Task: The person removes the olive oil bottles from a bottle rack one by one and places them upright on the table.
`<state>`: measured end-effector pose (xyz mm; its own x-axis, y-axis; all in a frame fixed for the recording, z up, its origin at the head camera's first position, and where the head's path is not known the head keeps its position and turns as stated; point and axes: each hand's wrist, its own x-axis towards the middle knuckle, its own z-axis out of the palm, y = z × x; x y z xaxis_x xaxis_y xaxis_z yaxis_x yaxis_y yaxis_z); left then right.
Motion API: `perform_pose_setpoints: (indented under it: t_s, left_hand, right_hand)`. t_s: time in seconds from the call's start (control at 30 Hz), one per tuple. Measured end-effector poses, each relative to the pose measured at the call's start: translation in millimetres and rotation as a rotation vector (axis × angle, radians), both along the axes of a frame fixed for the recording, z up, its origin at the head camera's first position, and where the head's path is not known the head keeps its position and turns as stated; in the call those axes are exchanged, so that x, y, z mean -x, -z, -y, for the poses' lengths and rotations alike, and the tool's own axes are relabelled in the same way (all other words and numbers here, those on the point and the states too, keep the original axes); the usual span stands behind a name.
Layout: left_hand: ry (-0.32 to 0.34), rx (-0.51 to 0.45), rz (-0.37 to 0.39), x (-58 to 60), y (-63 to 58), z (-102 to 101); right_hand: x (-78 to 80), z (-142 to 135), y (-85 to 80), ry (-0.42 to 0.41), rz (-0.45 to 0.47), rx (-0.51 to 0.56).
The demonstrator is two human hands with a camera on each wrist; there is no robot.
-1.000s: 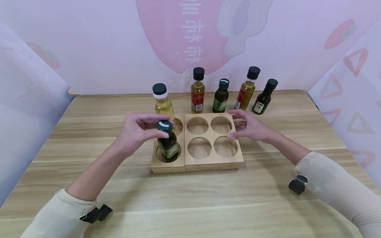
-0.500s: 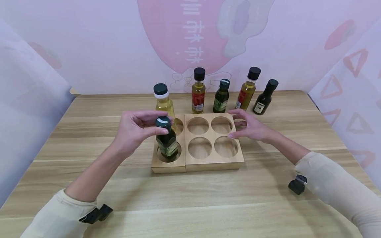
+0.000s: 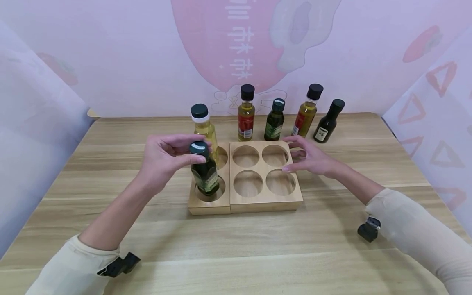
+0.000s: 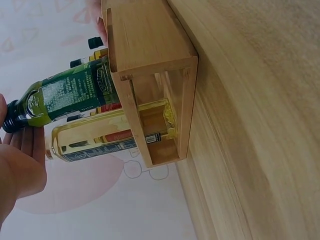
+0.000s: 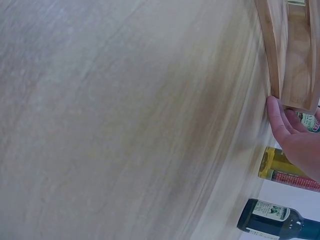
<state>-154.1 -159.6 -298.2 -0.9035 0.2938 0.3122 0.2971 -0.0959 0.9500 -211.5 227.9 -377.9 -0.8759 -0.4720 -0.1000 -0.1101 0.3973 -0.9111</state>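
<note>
My left hand (image 3: pixel 162 162) pinches a dark green oil bottle (image 3: pixel 207 175) by its capped neck, thumb on the near side. The bottle tilts slightly, its base at the front left hole of a wooden bottle rack (image 3: pixel 236 206). In the left wrist view the green bottle (image 4: pixel 70 92) shows its lower end at the rack's top board. Behind it, a pale yellow oil bottle (image 3: pixel 207 133) stands in the back left hole. My right hand (image 3: pixel 307 156) grips the rack's right side, thumb on the top board and fingers along the side.
Behind the rack stand a red-labelled oil bottle (image 3: pixel 246 121), a small green bottle (image 3: pixel 274 125), another red-labelled bottle (image 3: pixel 304 119) and a slim dark bottle (image 3: pixel 326 127). A printed backdrop (image 3: pixel 129 61) rises at the table's (image 3: pixel 258 254) far edge.
My left hand has lifted the green bottle a little and drawn it slightly left, its base now higher in the hole. My right hand has stayed on the rack.
</note>
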Motion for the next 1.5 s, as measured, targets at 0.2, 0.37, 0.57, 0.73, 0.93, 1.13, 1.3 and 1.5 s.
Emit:
perform_pose_setpoints:
  t_s: [0.2, 0.37, 0.57, 0.73, 0.93, 1.13, 1.3, 1.5]
  left_hand:
    - [-0.045, 0.002, 0.025, 0.0, -4.5, 1]
    - [-0.062, -0.025, 0.021, 0.7, -7.0, 3]
    - [-0.077, -0.090, -0.026, 3.2, -8.4, 5]
    - [-0.104, -0.149, -0.052, 4.7, -9.6, 9]
    - [-0.129, -0.195, -0.067, 5.8, -11.8, 14]
    - [-0.144, -0.238, -0.106, 8.3, -13.0, 21]
    - [-0.189, -0.266, -0.116, 11.6, -13.2, 27]
    - [-0.198, -0.302, -0.115, 16.8, -12.0, 33]
  right_hand:
    - [-0.2, 0, 0.3, 0.004, 0.002, -0.004]
    - [-0.6, 1, -0.3, 0.006, 0.009, 0.002]
    - [-0.9, 1, -0.6, 0.008, 0.009, 0.004]
    - [-0.8, 1, -0.4, 0.010, 0.011, 0.006]
    - [-1.5, 1, -0.8, 0.009, 0.021, 0.006]
    - [-2.1, 0, -0.3, 0.010, 0.024, 0.005]
    - [-0.6, 0, 0.9, 0.011, 0.015, 0.005]
    - [-0.3, 0, 0.6, 0.014, 0.017, 0.016]
